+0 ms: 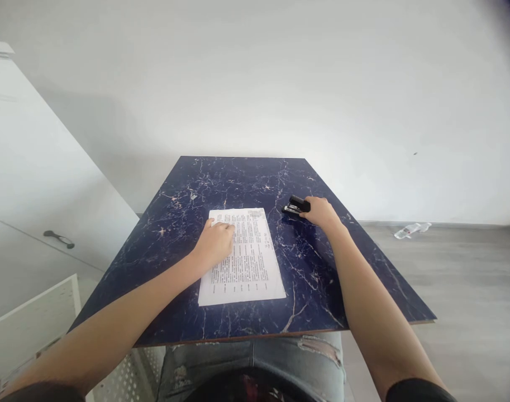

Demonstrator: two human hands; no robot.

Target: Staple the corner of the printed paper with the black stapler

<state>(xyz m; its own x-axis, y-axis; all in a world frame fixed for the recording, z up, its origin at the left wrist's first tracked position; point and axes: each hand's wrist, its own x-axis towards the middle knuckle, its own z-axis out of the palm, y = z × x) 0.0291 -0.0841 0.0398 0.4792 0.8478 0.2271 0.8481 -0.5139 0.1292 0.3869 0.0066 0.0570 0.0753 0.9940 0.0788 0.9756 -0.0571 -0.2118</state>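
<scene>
Printed white paper [255, 262] lies on the dark blue marbled table [238, 181], its short edge towards me. My left hand [216, 243] rests on the paper's left part, its fingers curled and nothing seen in them apart from the sheet beneath. To the right of the paper's far corner, my right hand [319, 212] is closed round the back end of a black stapler [294, 206]. The stapler's front points left, its top arm raised a little from the base, and it is apart from the paper.
A white cabinet [49, 178] with a dark handle stands at the left. Below it is a white perforated surface [123, 379]. A clear plastic item [411, 230] lies on the floor at right. The wall [246, 78] rises behind the table.
</scene>
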